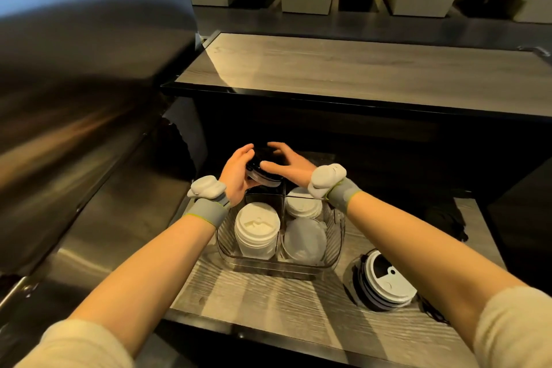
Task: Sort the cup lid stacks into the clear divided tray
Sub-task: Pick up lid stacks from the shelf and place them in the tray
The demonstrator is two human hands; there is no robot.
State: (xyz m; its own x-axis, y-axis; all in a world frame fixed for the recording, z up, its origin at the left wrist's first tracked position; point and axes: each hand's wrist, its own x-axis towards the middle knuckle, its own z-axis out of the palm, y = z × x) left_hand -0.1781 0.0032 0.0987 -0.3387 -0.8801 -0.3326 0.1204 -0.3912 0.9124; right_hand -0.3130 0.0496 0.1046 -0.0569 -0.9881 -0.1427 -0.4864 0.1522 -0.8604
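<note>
Gripping a stack of black lids between them, the left hand and the right hand meet above the far-left compartment of the clear divided tray. The left hand cups the stack's left side with the palm turned inward, while the right hand lies across its top and right side, thumb pressed on the upper lid. The stack is tilted, its near edge low over the tray's rim and partly hidden by the fingers; whether it touches the tray cannot be told. Both wrists carry grey bands with white pods. In the near-left compartment stands a tall stack of white domed lids. The near-right compartment holds flat translucent lids, leaning, and the far-right compartment holds a stack of white lids just beneath the right wrist. The tray rests on a grey wood-grain counter. To its right, well apart from both hands, a short stack of black-and-white lids lies tilted on the counter.
</note>
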